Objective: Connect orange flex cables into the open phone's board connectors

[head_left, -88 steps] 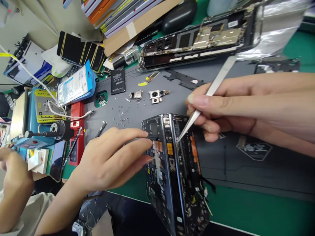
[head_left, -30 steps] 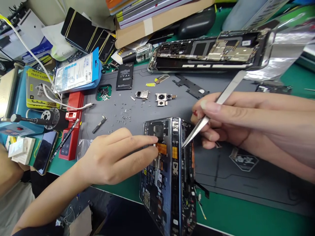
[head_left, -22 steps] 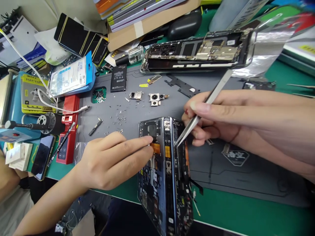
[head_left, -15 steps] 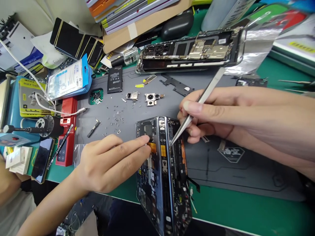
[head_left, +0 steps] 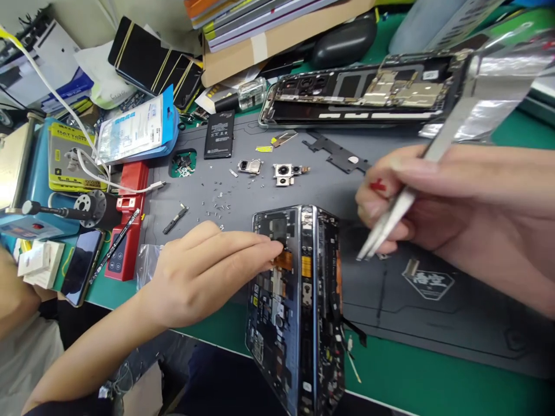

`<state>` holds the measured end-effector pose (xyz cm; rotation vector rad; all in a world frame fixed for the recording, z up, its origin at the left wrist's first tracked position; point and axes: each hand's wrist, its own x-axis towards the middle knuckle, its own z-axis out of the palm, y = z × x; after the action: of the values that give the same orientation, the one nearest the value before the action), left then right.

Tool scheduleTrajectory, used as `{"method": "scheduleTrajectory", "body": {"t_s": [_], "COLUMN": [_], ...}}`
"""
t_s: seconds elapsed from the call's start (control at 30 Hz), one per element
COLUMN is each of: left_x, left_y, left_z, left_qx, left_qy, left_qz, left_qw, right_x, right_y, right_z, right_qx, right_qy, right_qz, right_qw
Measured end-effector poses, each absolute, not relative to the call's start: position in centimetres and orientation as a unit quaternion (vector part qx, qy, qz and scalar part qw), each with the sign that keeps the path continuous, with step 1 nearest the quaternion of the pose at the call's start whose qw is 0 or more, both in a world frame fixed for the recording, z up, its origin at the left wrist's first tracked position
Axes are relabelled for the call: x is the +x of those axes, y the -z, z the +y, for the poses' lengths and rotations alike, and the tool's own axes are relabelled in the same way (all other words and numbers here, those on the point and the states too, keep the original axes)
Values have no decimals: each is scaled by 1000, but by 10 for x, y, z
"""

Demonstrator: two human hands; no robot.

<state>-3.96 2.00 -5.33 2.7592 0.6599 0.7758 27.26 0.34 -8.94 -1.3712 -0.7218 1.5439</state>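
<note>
An opened foldable phone [head_left: 299,300] stands half folded on a grey work mat [head_left: 433,312], its circuit boards and orange flex cables bare. My left hand [head_left: 203,271] rests against its left half, fingertips pressed on the board near an orange flex. My right hand [head_left: 433,202] pinches silver tweezers [head_left: 390,219], whose blurred tips hover to the right of the phone, clear of it.
Loose tiny screws [head_left: 217,205], camera modules [head_left: 284,172] and a small battery [head_left: 219,134] lie on the mat behind the phone. A second opened phone frame [head_left: 364,92] lies at the back. A red tool [head_left: 125,231], cables and packets crowd the left side.
The tweezers' tips were touching the phone's hinge area; now my right hand has pulled them away to the right. My left hand stays on the phone.
</note>
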Motion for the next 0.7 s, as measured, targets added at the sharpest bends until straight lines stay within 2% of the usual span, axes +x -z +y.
{"method": "scheduleTrajectory", "body": {"t_s": [0.17, 0.4, 0.7], "left_x": [-36, -35, -32], "left_y": [55, 59, 55], "left_z": [21, 19, 23], "left_qx": [930, 918, 909], "left_qy": [-257, -272, -236], "left_qz": [244, 254, 269], "left_qw": [94, 136, 214], "right_x": [287, 307, 312], "right_y": [101, 109, 118], "right_z": [-9, -7, -9], "right_qx": [-582, -513, -584], "right_qy": [-636, -665, -635], "right_qz": [-298, -356, -301], "right_qw": [410, 409, 406]}}
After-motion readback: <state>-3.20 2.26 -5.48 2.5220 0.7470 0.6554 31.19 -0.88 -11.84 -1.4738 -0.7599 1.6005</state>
